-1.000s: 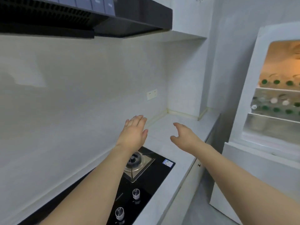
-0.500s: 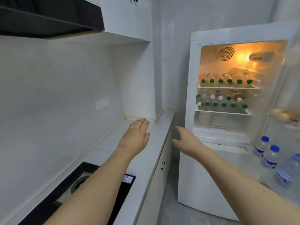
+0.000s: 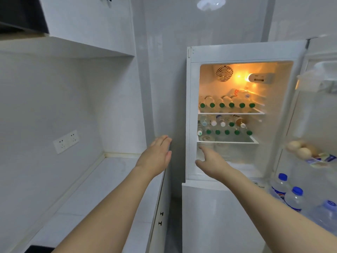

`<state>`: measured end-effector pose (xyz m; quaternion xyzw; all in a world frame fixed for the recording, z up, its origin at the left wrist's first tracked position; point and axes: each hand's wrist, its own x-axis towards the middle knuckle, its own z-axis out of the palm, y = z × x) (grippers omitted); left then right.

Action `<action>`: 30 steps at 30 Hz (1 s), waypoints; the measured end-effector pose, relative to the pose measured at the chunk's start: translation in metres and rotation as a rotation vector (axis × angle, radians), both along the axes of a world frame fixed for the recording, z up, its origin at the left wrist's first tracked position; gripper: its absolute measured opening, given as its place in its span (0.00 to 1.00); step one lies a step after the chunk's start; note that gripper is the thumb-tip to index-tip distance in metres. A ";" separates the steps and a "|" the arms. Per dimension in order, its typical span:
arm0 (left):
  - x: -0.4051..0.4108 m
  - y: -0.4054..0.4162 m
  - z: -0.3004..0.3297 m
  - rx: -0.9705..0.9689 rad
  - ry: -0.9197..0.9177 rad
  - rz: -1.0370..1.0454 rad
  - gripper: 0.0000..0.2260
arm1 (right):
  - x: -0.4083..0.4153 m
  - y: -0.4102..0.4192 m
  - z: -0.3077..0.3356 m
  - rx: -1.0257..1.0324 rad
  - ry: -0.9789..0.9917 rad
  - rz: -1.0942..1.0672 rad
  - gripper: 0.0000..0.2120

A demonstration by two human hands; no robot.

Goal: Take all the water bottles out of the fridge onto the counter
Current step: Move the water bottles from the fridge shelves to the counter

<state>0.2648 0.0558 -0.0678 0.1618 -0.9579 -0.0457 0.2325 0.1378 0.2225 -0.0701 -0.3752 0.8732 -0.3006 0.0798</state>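
Now that the view has swung right, away from the gas hob and onto the open fridge (image 3: 244,53), both hands are stretched out towards it, empty. The left hand (image 3: 155,157) has its fingers straight and held loosely together, palm down, above the far end of the counter (image 3: 102,189). The right hand (image 3: 212,164) points its fingers, relaxed and slightly spread, at the lower part of the lit compartment, touching nothing. I judge the task to be at its very start: no bottle stands on the counter, and the first reach is only now under way.

Nearest, on the right, blue-capped water bottles (image 3: 293,199) stand upright in the lower rack of the open door, with eggs (image 3: 300,151) in a rack above them. Farther in, green-capped bottles (image 3: 227,132) lie on their sides on the lower shelf, caps facing out, with a few differently capped bottles stacked above them. Another row of green-capped bottles (image 3: 231,105) lies on the upper shelf under the glowing fridge lamp (image 3: 240,77).

The counter is pale and glossy, running along the left wall to end just beside the fridge. A double wall socket (image 3: 66,141) sits on the left wall above it, and white wall cupboards hang overhead in a narrow, white-tiled kitchen.
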 end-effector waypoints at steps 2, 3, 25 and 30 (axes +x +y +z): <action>-0.024 -0.015 0.010 -0.004 0.016 -0.033 0.22 | -0.019 -0.014 0.009 -0.012 0.005 -0.023 0.30; -0.035 -0.022 0.016 -0.008 0.024 -0.047 0.22 | -0.027 -0.020 0.013 -0.021 0.012 -0.040 0.30; -0.257 -0.058 0.045 -0.048 0.091 -0.368 0.20 | -0.225 -0.047 0.045 -0.148 0.072 -0.334 0.26; -0.317 -0.055 0.059 -0.083 0.061 -0.392 0.21 | -0.284 -0.047 0.058 -0.194 0.089 -0.383 0.26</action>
